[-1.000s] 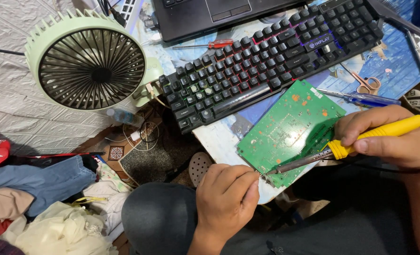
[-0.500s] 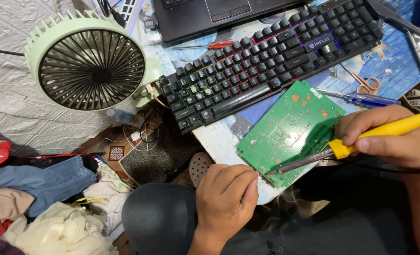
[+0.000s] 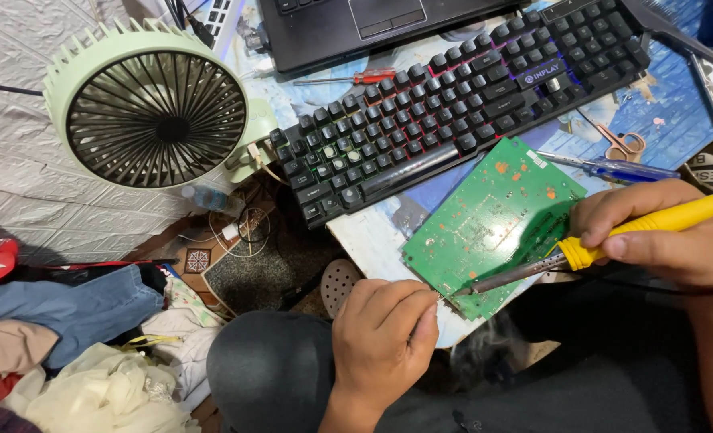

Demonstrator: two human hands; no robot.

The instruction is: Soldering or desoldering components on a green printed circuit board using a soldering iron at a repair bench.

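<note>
Right hand [image 3: 665, 240] gripping yellow soldering iron [image 3: 613, 238], tip on near edge of green circuit board [image 3: 493, 220]. Left hand [image 3: 380, 337] closed, pinching thin wire [image 3: 439, 295] at same spot. Black keyboard [image 3: 453, 104] just behind on worktop [image 3: 372, 236]

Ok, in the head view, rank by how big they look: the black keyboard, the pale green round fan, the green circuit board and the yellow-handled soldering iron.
1. Black keyboard
2. Pale green round fan, nearly as large
3. Green circuit board
4. Yellow-handled soldering iron, in the right hand

One fan [image 3: 157, 108], one keyboard [image 3: 453, 104], one laptop [image 3: 372, 24], one circuit board [image 3: 493, 216], one soldering iron [image 3: 605, 240], one screwdriver [image 3: 348, 78], two hands [image 3: 384, 341].
</note>
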